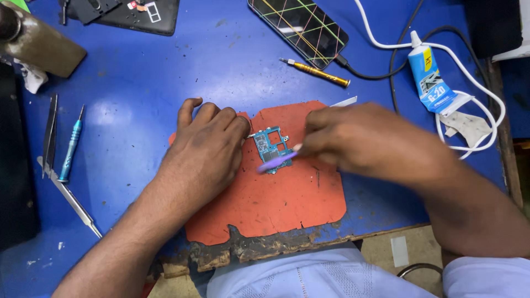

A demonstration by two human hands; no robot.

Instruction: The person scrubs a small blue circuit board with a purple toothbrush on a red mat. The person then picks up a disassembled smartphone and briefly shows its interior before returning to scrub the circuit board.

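Small blue circuit board getting worked on over an orange mat

Nearest, the scorched orange mat [276, 204] lies on the blue desk [143, 99]. On it, the left hand [204, 149] pins the circuit board [271, 146] by its edge, and the right hand [353, 140] pinches a blurry purple tool [277, 161] over it. Farther back: yellow screwdriver [317, 72], glue tube [430, 77], phone [301, 25].
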